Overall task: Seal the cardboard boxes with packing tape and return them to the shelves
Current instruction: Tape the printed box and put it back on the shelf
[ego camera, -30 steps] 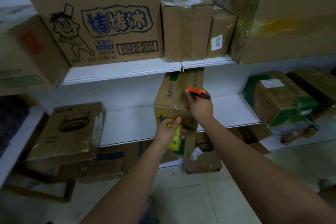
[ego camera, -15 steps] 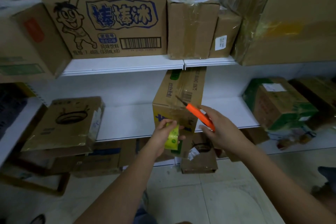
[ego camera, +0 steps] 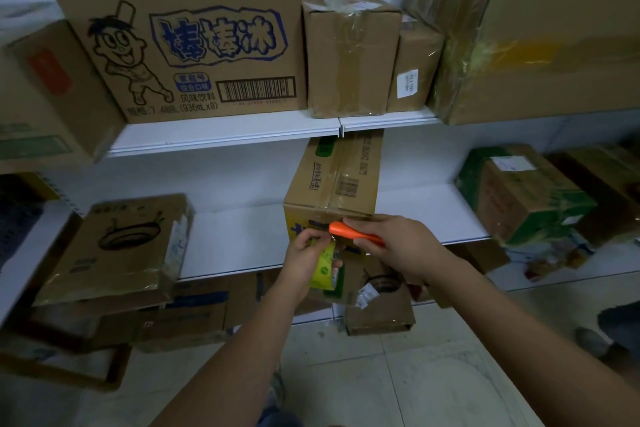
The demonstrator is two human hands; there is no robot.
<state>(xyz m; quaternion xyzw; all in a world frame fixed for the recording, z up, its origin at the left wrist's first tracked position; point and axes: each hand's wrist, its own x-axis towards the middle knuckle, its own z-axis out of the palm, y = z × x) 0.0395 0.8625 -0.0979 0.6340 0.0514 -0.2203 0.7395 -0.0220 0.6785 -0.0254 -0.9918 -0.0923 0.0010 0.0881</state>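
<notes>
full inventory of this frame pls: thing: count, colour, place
cartoon-print box: 1, brown with blue print, upper shelf
taped boxes: 2, brown, upper shelf, right of it
wrapped carton: 1, brown under clear film, upper shelf right
upright box: 1, brown and yellow, middle shelf centre
pan-print box: 1, brown, middle shelf left, tilted
green-taped box: 1, brown, middle shelf right
shelves: white
tape roll: 1, yellow-green, in left hand
cutter: 1, orange, in right hand
left hand: grips tape roll
right hand: grips cutter
</notes>
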